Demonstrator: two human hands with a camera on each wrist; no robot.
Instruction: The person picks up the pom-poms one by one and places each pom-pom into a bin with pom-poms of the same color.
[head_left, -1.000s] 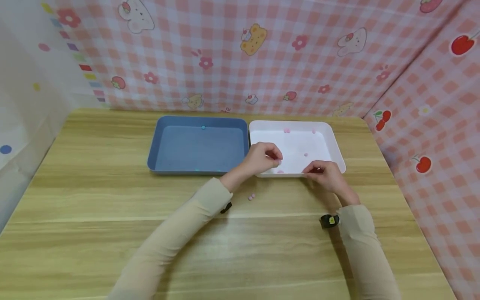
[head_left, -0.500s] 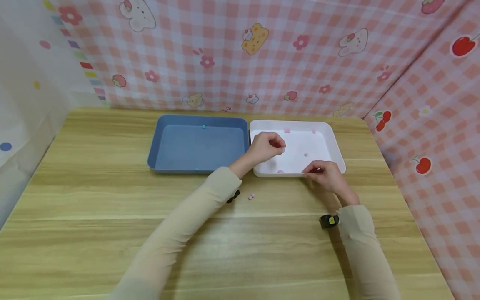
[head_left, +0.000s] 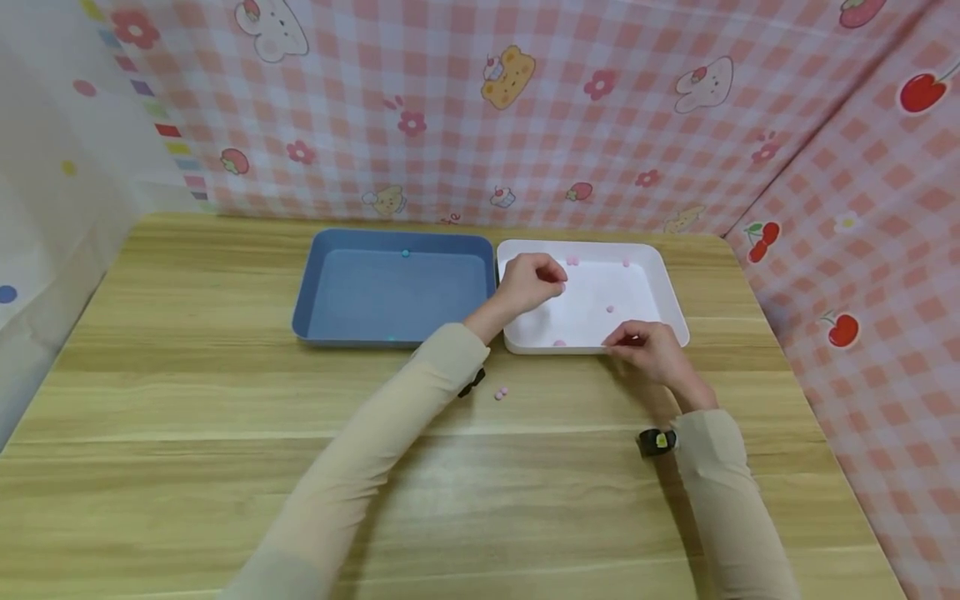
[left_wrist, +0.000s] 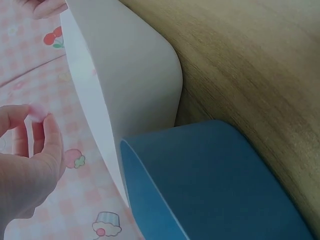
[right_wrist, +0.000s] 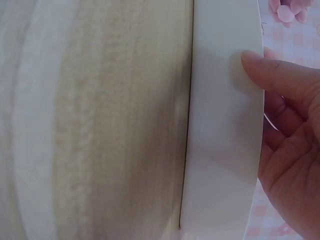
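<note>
Over the left part of the white tray [head_left: 592,321], my left hand [head_left: 523,282] pinches a small pink bead-like piece [left_wrist: 37,112] between thumb and fingertips. That pink piece [right_wrist: 286,13] also shows at the top of the right wrist view, pale and round. My right hand [head_left: 654,350] grips the tray's near rim, with the thumb [right_wrist: 265,70] on the outer wall and the other fingers inside. Several similar pink pieces lie in the white tray, one [head_left: 610,309] near its middle and another [head_left: 558,343] by the front wall.
A blue tray [head_left: 397,300] stands left of the white one, with a teal piece [head_left: 406,253] at its back and another [head_left: 392,339] at the front. Small pink pieces [head_left: 501,393] lie on the wooden table [head_left: 480,500] before the trays. A checked cloth [head_left: 450,125] hangs behind.
My left hand has moved up and back over the white tray, away from its front wall, still pinching the pink piece. My right hand has stayed at the rim.
</note>
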